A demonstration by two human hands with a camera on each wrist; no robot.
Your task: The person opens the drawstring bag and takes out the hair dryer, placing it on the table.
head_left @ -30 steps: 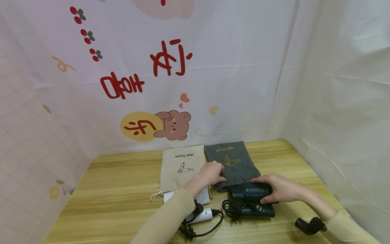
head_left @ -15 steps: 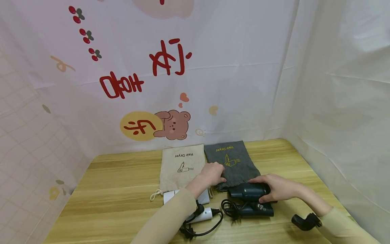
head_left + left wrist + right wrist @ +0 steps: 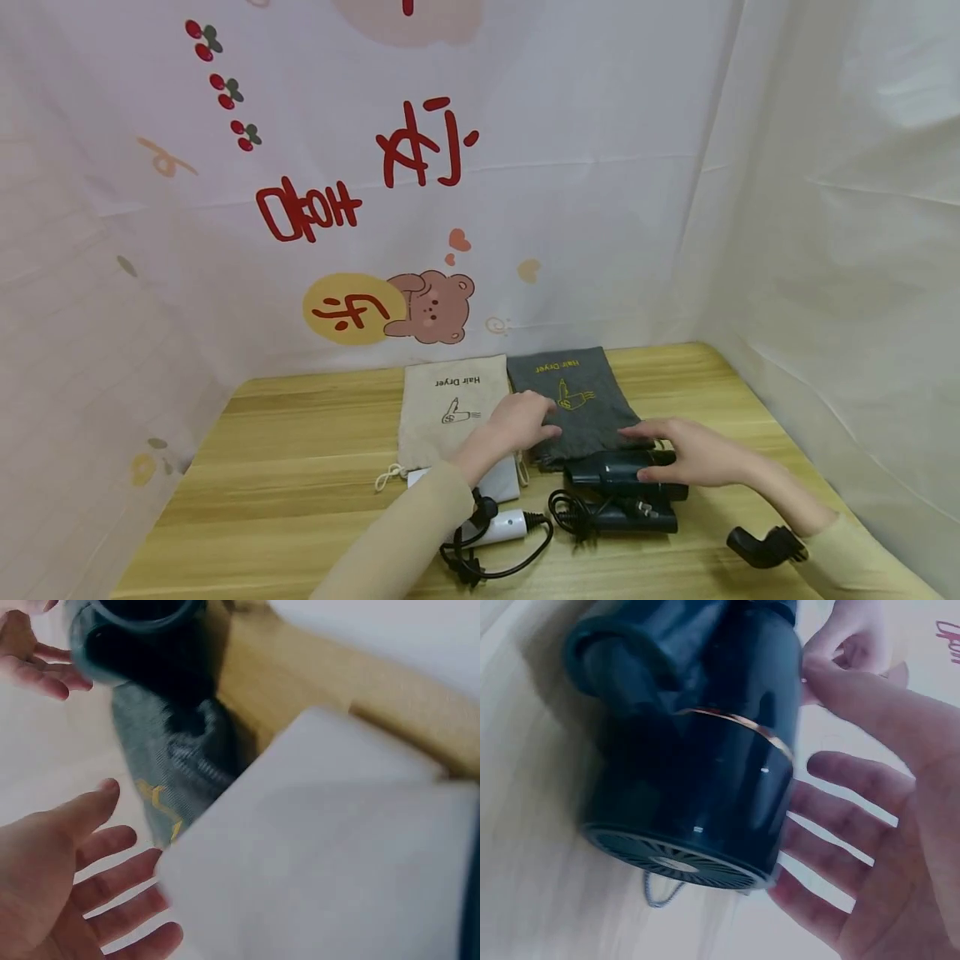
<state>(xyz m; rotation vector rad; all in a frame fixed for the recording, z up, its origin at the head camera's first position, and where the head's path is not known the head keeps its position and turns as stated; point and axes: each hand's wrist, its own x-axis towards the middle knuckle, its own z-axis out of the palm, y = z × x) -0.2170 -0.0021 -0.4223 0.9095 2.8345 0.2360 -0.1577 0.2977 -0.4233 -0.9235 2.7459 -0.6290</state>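
Observation:
A dark teal folding hair dryer (image 3: 615,473) lies on the table just in front of a grey drawstring bag (image 3: 592,429) printed "Hair Dryer". My right hand (image 3: 693,452) hovers at the dryer's right end with fingers spread. In the right wrist view the dryer's body (image 3: 705,772) and vent grille show beside those fingers. My left hand (image 3: 517,423) is over the left edge of the grey bag, its fingers loose and gripping nothing. Under my left forearm, partly hidden, lies a white hair dryer (image 3: 504,527) with a black cord. The left wrist view is blurred.
A beige "Hair Dryer" bag (image 3: 442,429) with a cord loop lies flat left of the grey one. The dark dryer's coiled cord (image 3: 570,512) sits at its left. White cloth walls (image 3: 600,208) enclose the wooden table (image 3: 300,467) at back and sides.
My right hand has loosened from the dark hair dryer and risen slightly off it, with thumb and fingers spreading. My left hand stays over the grey bag's edge. The head view has shifted slightly.

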